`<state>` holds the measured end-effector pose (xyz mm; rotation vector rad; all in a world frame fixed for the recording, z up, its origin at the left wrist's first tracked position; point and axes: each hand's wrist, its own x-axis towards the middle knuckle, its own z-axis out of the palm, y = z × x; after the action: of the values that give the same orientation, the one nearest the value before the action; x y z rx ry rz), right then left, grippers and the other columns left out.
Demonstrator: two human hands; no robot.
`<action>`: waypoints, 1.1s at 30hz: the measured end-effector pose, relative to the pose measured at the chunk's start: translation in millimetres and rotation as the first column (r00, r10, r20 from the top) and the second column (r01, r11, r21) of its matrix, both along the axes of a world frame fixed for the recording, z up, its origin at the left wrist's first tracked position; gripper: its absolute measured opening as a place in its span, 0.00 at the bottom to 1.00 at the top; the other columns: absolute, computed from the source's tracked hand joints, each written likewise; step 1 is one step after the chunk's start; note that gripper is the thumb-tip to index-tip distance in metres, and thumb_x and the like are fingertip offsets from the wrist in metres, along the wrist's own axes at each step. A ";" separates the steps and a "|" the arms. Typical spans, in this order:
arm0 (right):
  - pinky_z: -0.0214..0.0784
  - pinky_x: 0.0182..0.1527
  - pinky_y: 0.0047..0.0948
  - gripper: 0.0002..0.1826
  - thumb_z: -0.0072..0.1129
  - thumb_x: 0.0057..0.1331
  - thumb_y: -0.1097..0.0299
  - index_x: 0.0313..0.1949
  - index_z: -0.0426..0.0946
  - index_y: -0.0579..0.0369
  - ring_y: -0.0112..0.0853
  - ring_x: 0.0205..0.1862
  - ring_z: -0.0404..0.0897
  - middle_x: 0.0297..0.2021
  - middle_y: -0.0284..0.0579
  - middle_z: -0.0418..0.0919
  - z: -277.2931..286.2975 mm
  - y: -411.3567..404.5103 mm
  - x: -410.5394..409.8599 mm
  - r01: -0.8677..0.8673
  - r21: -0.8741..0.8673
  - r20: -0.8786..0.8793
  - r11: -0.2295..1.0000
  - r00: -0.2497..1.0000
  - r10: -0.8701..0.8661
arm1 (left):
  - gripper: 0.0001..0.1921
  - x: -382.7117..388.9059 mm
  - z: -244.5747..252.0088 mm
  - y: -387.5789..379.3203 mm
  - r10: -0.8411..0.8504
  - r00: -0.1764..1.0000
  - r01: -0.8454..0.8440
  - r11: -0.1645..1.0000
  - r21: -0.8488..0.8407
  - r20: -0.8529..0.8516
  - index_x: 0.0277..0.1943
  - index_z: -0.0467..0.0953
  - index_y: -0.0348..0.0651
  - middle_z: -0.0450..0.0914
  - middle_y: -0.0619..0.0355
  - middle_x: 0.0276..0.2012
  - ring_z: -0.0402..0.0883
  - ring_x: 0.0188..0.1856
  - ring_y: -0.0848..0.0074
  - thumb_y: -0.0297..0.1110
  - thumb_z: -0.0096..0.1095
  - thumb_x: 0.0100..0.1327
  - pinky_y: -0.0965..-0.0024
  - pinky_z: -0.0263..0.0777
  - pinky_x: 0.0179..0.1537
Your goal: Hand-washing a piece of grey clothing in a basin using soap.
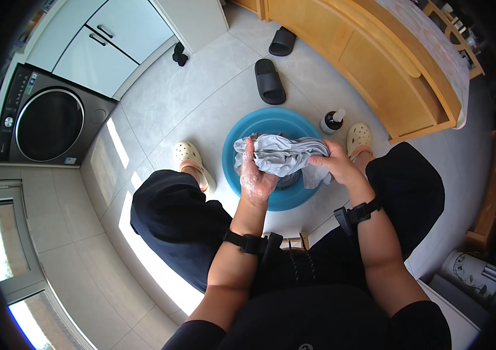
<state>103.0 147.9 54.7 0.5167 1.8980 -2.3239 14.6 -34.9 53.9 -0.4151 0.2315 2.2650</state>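
A wet, light grey cloth garment [281,151] is bunched between my hands above a round blue plastic basin [241,120]. My left hand [256,177], with white suds on its fingers and palm, is closed around the garment's left part. The thumb points up over the folds. At the other end my right hand [335,162] pinches the gathered cloth between thumb and fingers. A thin part of the fabric hangs over the basin's right rim. Darker grey cloth [289,180] shows low in the basin, mostly hidden beneath.
A dark pump bottle [332,122] stands right of the basin. Beyond it lie two black slides [270,82]. My feet in cream clogs [188,155] flank the basin. A front-loading washing machine [51,122] is at left, a wooden cabinet [362,57] at upper right. A black cloth item [180,54] lies by the cupboards.
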 end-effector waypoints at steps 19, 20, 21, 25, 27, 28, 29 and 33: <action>0.66 0.27 0.36 0.13 0.63 0.43 0.74 0.17 0.63 0.58 0.47 0.22 0.72 0.17 0.49 0.68 16.8 -99.3 -22.4 0.332 0.654 -0.624 0.680 0.744 0.238 | 0.17 15.7 -72.5 11.8 -0.265 0.934 0.292 0.953 0.085 -0.240 0.30 0.70 0.49 0.74 0.63 0.28 0.73 0.30 0.79 0.53 0.51 0.64 0.73 0.68 0.33; 0.65 0.27 0.36 0.13 0.62 0.44 0.74 0.17 0.63 0.58 0.47 0.22 0.72 0.17 0.49 0.69 -1.8 -87.2 -28.0 0.397 0.626 -0.618 0.671 0.777 0.116 | 0.16 24.3 -62.2 21.1 -0.239 0.966 0.242 0.970 0.022 -0.096 0.31 0.71 0.49 0.75 0.63 0.28 0.74 0.31 0.79 0.52 0.51 0.64 0.73 0.69 0.33; 0.65 0.26 0.36 0.13 0.62 0.44 0.74 0.17 0.63 0.58 0.47 0.22 0.72 0.17 0.49 0.69 -13.1 -78.8 -33.7 0.460 0.594 -0.607 0.660 0.795 -0.007 | 0.16 30.2 -40.5 27.7 -0.191 0.981 0.193 0.979 -0.057 0.046 0.32 0.71 0.49 0.75 0.63 0.28 0.74 0.31 0.79 0.52 0.51 0.65 0.73 0.69 0.34; 0.62 0.24 0.36 0.14 0.61 0.46 0.74 0.16 0.61 0.58 0.46 0.21 0.70 0.17 0.50 0.68 -5.9 -68.7 -31.2 0.520 0.664 -0.445 0.537 0.852 -0.275 | 0.12 32.0 5.0 37.7 -0.162 0.987 0.151 0.908 -0.392 0.003 0.35 0.73 0.48 0.76 0.64 0.30 0.76 0.33 0.79 0.46 0.51 0.66 0.72 0.71 0.36; 0.60 0.24 0.32 0.12 0.57 0.48 0.78 0.18 0.60 0.59 0.44 0.19 0.68 0.16 0.50 0.64 12.3 -97.5 -26.1 0.477 0.576 -0.646 0.663 0.763 0.013 | 0.12 20.1 -62.0 10.4 -0.204 0.950 0.251 0.949 0.190 -0.237 0.35 0.73 0.48 0.76 0.64 0.30 0.76 0.33 0.79 0.46 0.52 0.66 0.73 0.71 0.36; 0.61 0.23 0.37 0.15 0.60 0.46 0.74 0.16 0.59 0.57 0.46 0.20 0.69 0.16 0.50 0.66 16.7 -102.9 -24.7 0.458 0.596 -0.666 0.659 0.741 0.087 | 0.12 16.0 -66.0 15.0 -0.208 0.947 0.291 0.875 0.387 -0.243 0.35 0.72 0.48 0.76 0.64 0.30 0.76 0.33 0.79 0.46 0.52 0.66 0.72 0.71 0.36; 0.61 0.23 0.37 0.15 0.60 0.46 0.74 0.16 0.59 0.57 0.46 0.20 0.69 0.16 0.50 0.66 13.3 -98.8 -25.8 0.457 0.598 -0.666 0.658 0.741 0.090 | 0.12 21.4 -68.7 15.6 -0.206 0.948 0.290 0.874 0.390 -0.244 0.35 0.72 0.48 0.76 0.64 0.30 0.76 0.33 0.79 0.46 0.52 0.66 0.72 0.71 0.36; 0.59 0.22 0.32 0.16 0.58 0.56 0.71 0.17 0.60 0.61 0.42 0.19 0.69 0.17 0.52 0.68 -11.5 -54.5 -35.3 0.534 0.578 -0.321 0.617 0.844 -0.429 | 0.16 34.1 3.7 34.4 -0.220 0.975 0.190 0.890 -0.416 -0.027 0.48 0.70 0.45 0.77 0.61 0.41 0.77 0.43 0.73 0.47 0.50 0.66 0.68 0.71 0.47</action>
<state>67.6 93.4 43.2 1.0620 2.9782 -1.8871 48.7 -0.5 57.6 -0.4983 0.7658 2.0173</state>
